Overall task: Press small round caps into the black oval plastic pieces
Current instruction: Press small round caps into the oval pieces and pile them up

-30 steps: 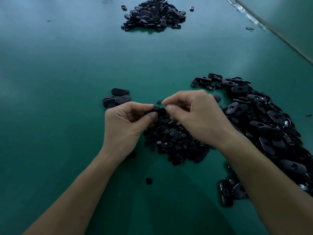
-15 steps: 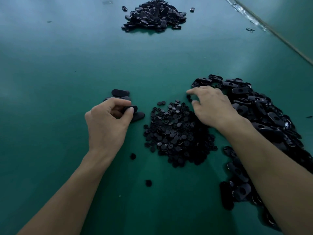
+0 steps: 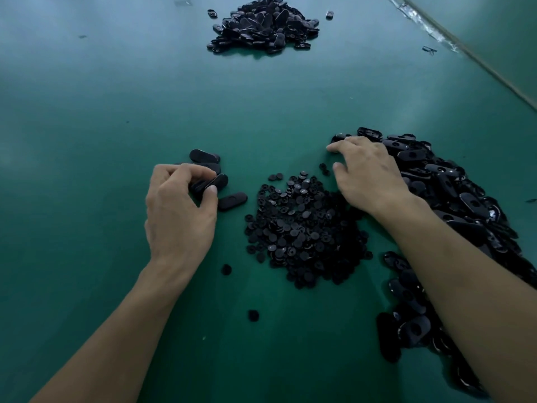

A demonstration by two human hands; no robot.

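Between pieces: an oval point(image 3: 214, 181) is pinched in the left hand point(image 3: 180, 210); the heap point(image 3: 453, 184) is touched by the relaxed right hand point(image 3: 369, 175); another oval must be gripped next.

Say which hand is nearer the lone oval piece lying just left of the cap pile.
Left. The left hand sits right beside the lone oval piece, thumb almost at its end. The right hand is across the cap pile, at the big oval heap.

Two hands point(image 3: 180, 216) point(image 3: 369, 175), three black heaps point(image 3: 305, 228) point(image 3: 453, 196) point(image 3: 261, 24)
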